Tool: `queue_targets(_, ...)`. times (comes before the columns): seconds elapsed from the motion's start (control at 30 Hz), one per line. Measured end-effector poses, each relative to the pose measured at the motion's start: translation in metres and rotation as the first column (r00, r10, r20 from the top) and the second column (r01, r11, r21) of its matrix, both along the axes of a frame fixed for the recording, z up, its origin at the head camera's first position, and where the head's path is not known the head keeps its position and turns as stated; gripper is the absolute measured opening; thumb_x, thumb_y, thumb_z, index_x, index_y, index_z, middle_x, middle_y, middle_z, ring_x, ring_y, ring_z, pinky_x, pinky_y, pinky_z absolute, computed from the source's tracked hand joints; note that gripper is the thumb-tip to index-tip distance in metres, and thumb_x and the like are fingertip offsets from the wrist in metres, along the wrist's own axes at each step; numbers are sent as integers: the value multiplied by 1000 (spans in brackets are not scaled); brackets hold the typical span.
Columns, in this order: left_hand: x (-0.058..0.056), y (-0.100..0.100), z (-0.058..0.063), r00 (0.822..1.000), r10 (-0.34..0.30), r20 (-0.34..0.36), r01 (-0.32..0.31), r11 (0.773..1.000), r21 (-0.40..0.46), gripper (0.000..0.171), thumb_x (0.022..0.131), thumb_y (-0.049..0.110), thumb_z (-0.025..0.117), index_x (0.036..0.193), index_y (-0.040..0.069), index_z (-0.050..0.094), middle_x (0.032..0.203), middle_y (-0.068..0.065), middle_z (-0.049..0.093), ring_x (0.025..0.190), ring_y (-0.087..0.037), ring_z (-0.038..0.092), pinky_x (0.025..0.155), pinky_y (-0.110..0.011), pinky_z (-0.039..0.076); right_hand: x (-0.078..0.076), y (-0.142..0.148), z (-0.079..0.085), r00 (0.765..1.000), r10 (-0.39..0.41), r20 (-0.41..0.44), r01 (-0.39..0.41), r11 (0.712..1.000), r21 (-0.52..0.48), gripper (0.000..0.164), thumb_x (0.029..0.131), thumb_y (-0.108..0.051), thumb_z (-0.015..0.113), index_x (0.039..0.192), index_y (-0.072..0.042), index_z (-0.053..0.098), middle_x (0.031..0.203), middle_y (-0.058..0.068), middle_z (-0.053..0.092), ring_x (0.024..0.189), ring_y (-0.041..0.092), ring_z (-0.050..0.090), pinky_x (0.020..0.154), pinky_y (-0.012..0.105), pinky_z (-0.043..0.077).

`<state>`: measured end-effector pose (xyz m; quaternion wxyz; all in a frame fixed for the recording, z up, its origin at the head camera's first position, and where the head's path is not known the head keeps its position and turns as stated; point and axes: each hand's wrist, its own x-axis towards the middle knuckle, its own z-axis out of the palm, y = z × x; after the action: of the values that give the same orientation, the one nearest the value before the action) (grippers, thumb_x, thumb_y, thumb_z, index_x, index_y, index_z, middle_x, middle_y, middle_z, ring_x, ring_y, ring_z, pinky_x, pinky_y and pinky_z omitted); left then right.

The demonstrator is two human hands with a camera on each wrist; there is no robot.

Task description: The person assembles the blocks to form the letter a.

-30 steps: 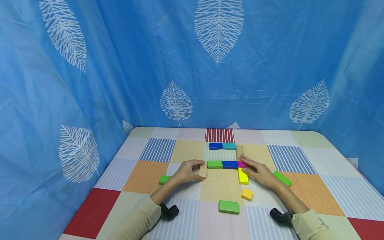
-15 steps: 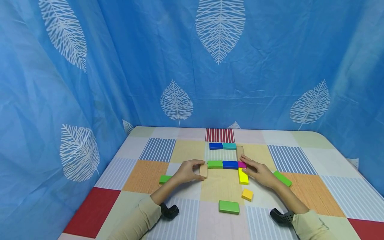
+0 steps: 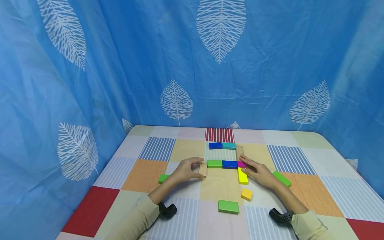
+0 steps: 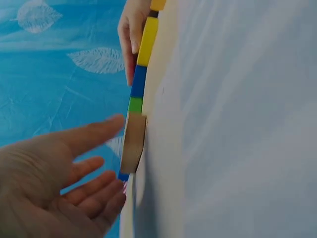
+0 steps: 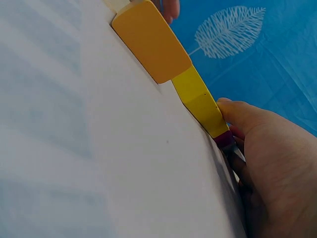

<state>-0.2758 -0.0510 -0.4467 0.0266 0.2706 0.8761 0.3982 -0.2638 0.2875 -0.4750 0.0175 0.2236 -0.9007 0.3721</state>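
Observation:
My left hand (image 3: 186, 169) is beside a plain wooden block (image 3: 203, 170), thumb and fingers spread; the left wrist view shows them apart from it. The wooden block lies at the left end of a row: a green block (image 3: 214, 164), a blue block (image 3: 229, 164) and a small magenta block (image 3: 241, 164). A yellow block (image 3: 243, 176) extends toward me from the magenta one. My right hand (image 3: 261, 173) rests at that corner, thumb against the yellow block's side and straight fingers by the magenta block and a second wooden block (image 3: 239, 151), partly covered.
Behind the row lie a dark blue block (image 3: 215, 145) and a teal block (image 3: 229, 146), end to end. Nearer me are an orange-yellow block (image 3: 246, 194) and a green block (image 3: 228, 206). More green blocks lie beside the left forearm (image 3: 163, 178) and right forearm (image 3: 281, 178).
My left hand's fingers have come away from the wooden block and spread a little wider. The right hand and the blocks stay in place.

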Motion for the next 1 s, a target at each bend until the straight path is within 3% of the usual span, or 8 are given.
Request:
queue_targets(0.2,3,-23,11,1000,19,-5,-19,997,71,54,81,21,72,129,4,53,129,-12,53,114,-32,51,91,-41,45,0,-3,-1,1000,3,2,-3,1000,0,55,93,-34,55,140,-11,41,147,10,30,133,35,27,101,49,30)
queue_targets(0.47,8,-74,20,999,8,40,-13,991,130,46,86,22,66,126,2,56,127,-8,55,116,-26,51,96,-40,42,0,-4,-2,1000,3,-7,-3,1000,4,54,93,-34,55,140,-10,41,147,11,30,132,37,27,101,52,29)
queue_targets(0.63,12,-105,17,994,1,105,-18,986,164,45,87,19,66,126,0,55,127,-11,55,117,-28,50,97,-41,41,-1,-3,0,1000,-8,9,8,1000,5,54,93,-34,54,140,-10,41,148,10,29,133,38,26,102,55,27)
queue_targets(0.87,15,-131,8,974,-130,188,94,978,186,50,81,13,71,125,-3,54,125,-17,55,117,-29,50,96,-38,41,-2,-2,0,1000,-20,23,20,1000,7,56,92,-36,55,141,-12,41,148,9,30,133,36,26,102,53,28)
queue_targets(1.0,15,-137,4,973,-141,183,116,984,138,47,77,16,75,119,1,61,117,-11,61,109,-26,55,93,-34,45,-2,-2,-1,1000,-16,24,16,1000,5,56,93,-36,55,140,-11,41,148,9,29,133,36,25,102,53,28)
